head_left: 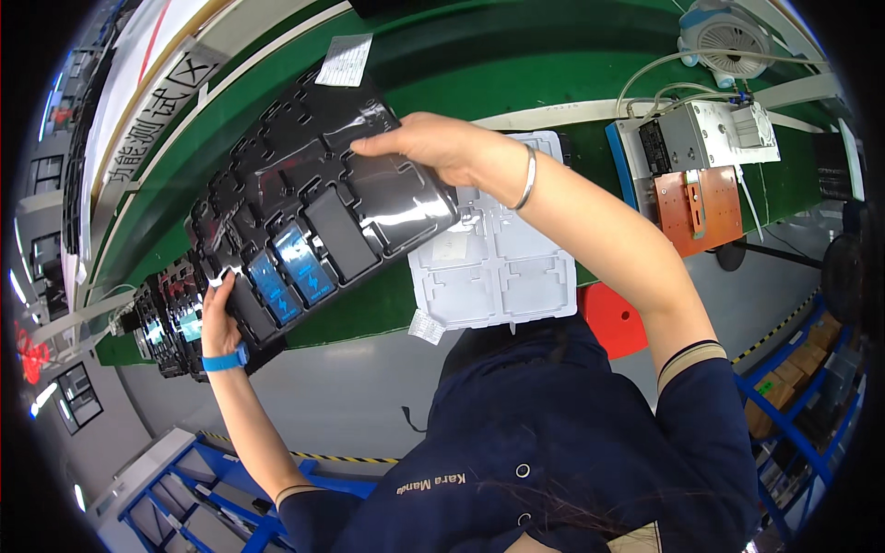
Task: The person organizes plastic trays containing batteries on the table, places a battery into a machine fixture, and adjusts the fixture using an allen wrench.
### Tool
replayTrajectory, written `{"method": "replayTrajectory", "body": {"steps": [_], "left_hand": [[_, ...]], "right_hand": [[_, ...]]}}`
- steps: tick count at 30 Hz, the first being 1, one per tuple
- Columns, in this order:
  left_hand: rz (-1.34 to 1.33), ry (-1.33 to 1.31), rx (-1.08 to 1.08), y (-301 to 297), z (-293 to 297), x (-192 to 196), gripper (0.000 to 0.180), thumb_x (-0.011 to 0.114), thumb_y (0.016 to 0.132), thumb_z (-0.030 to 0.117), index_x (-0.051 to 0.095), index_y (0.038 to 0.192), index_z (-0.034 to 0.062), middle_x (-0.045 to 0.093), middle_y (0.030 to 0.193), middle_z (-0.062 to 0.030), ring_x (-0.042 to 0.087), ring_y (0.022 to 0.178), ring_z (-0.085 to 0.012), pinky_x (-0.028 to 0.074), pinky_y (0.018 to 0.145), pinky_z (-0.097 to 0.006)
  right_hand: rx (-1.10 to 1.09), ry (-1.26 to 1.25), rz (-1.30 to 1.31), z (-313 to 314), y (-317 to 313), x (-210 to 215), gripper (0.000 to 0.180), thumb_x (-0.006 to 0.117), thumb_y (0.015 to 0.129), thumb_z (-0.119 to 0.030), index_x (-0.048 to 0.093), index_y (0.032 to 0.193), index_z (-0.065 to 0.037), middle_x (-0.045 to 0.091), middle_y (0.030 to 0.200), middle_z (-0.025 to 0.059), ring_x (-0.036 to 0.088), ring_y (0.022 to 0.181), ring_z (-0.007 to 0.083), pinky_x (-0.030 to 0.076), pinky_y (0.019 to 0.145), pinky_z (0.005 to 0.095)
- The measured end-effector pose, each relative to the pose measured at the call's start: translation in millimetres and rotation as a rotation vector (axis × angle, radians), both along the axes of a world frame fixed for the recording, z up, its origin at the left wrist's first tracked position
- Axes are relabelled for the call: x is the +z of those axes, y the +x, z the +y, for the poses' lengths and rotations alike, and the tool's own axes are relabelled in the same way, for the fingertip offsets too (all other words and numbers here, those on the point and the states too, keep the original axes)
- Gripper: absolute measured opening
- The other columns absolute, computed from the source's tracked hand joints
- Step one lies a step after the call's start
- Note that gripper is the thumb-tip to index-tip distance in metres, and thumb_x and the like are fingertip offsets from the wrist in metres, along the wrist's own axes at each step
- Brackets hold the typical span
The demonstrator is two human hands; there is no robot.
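Above the green work surface (516, 64), seen from the head camera, a black moulded plastic tray with many rectangular pockets (313, 198) is held tilted between both hands. Its far right edge sits under the right hand (433, 147), whose fingers lie flat over the rim and grip it. Its near left corner is pinched by the left hand (219, 318), which wears a blue wristband (226, 360); the fingers curl around the tray's edge. A silver bangle (527, 180) circles the right wrist. Two flat blue-labelled rectangular cells (290, 272) lie side by side in pockets near the tray's near edge, closer to the left hand than to the right, and a plain dark cell (341, 235) lies just beside them.

Right of the black tray, partly under the right forearm, a white moulded plastic tray (498, 272) rests on the surface. Left of the left hand, another black tray (166, 327) holding more cells lies on the bench. At the far right stand a grey metal fixture on an orange plate (696, 175) and a small white fan (728, 37), with pale cables (664, 88) running between them. A white paper slip (346, 60) lies far of the held tray.
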State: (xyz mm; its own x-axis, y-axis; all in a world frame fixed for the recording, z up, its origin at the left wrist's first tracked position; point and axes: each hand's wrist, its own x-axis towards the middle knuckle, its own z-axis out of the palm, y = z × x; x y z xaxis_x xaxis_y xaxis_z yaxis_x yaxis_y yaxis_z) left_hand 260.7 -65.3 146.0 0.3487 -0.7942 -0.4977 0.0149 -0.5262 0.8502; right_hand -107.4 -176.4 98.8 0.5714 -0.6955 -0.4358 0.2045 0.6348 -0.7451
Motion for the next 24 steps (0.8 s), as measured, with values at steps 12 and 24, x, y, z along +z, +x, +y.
{"method": "replayTrajectory", "body": {"steps": [12, 24], "left_hand": [[0.028, 0.029, -0.051, -13.4, -45.6, 11.8, 0.030, 0.062, 0.081, 0.012, 0.054, 0.108, 0.0016, 0.062, 0.095, -0.0068, 0.062, 0.081, -0.0160, 0.053, 0.071, -0.029], [-0.037, 0.021, -0.040, -5.8, -50.4, 6.9, 0.032, 0.063, 0.081, 0.014, 0.052, 0.109, 0.0020, 0.060, 0.098, -0.0064, 0.060, 0.085, -0.0160, 0.050, 0.074, -0.029]], "right_hand": [[-0.058, 0.161, -0.080, -14.1, -21.2, 25.8, 0.029, 0.058, 0.086, -0.021, 0.056, 0.101, 0.003, 0.062, 0.096, 0.0111, 0.063, 0.082, 0.0168, 0.053, 0.075, 0.0288], [-0.043, 0.183, -0.097, -22.2, -11.5, 19.9, 0.030, 0.058, 0.086, -0.026, 0.057, 0.099, 0.001, 0.062, 0.093, 0.0104, 0.063, 0.080, 0.0166, 0.053, 0.074, 0.0300]]}}
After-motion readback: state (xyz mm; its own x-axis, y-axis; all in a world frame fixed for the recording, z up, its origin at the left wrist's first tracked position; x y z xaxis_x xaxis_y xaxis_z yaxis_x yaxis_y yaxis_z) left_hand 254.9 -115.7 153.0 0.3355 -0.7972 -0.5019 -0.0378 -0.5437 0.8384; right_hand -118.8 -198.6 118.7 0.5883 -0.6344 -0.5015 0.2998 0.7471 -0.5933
